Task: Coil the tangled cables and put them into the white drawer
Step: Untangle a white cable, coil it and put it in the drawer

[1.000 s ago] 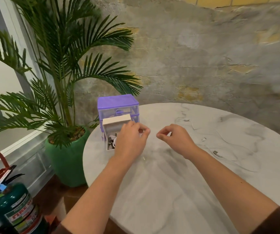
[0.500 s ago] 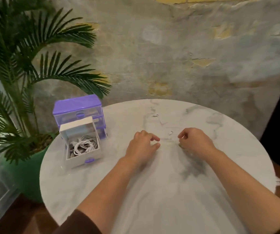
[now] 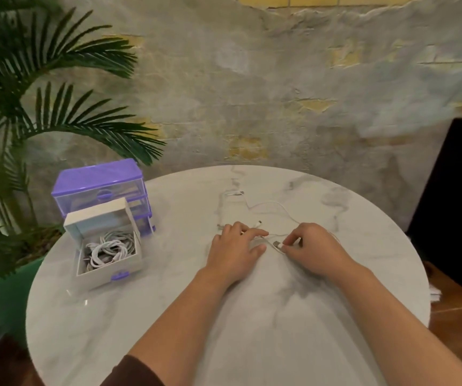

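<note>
Cable (image 3: pixel 273 207) loose mid-table, its plug pinched by the right hand (image 3: pixel 312 250); left hand (image 3: pixel 235 247) lies flat on its slack.
White drawer (image 3: pixel 107 243) stands pulled out at the table's (image 3: pixel 168 316) left edge, holding coiled cables (image 3: pixel 110 249), against the purple organizer (image 3: pixel 98 182); a palm (image 3: pixel 43 112) behind.

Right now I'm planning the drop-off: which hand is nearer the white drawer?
Left. The left hand rests on the table to the right of the white drawer, apart from it; the right hand, pinching a cable plug, lies farther right.
</note>
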Available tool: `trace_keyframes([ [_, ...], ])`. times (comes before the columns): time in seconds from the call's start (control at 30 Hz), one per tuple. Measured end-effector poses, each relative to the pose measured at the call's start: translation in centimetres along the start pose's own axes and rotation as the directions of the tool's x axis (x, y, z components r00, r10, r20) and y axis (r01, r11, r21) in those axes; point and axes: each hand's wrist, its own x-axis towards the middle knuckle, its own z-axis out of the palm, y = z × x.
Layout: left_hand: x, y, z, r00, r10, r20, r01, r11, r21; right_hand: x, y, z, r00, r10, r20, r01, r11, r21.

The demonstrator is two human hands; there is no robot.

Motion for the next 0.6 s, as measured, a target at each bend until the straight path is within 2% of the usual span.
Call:
trace_keyframes([
  [0.1,-0.4,-0.9,-0.3,0.999,-0.030,-0.030,0.031,0.999,0.037,0.0,0.0,0.5,0.998,-0.030,-0.051,0.033,0.997,0.071],
  [0.17,-0.7,-1.6,-0.6,0.998,-0.052,-0.036,0.054,0.997,0.048,0.0,-0.5,0.8,0.992,-0.009,-0.125,0.050,0.943,0.330],
  [0.23,-1.0,-2.2,-1.0,0.995,-0.091,-0.036,0.093,0.995,0.048,0.1,-1.2,0.3,0.980,0.082,-0.181,0.051,0.776,0.628],
  [0.3,-1.1,-2.9,-1.3,0.989,-0.140,-0.043,0.142,0.989,0.049,0.1,-1.4,-0.2,0.972,0.160,-0.170,0.036,0.616,0.787],
  [0.4,-1.1,-3.5,-1.7,0.976,-0.213,-0.036,0.216,0.973,0.082,-0.2,-1.6,-0.6,0.981,0.183,-0.063,-0.027,0.451,0.892],
  [0.47,-1.0,-3.5,-1.8,0.972,-0.232,-0.031,0.233,0.969,0.080,-0.2,-1.8,-0.6,0.985,0.172,-0.023,-0.045,0.380,0.924],
  [0.53,-0.9,-3.1,-1.9,0.978,-0.204,-0.043,0.204,0.979,0.004,-0.2,-2.1,-0.4,0.989,0.147,-0.002,-0.050,0.351,0.935],
  [0.6,-0.8,-2.4,-1.9,0.987,-0.146,-0.061,0.140,0.986,-0.088,-0.1,-2.5,0.0,0.992,0.127,-0.005,-0.042,0.367,0.929],
])
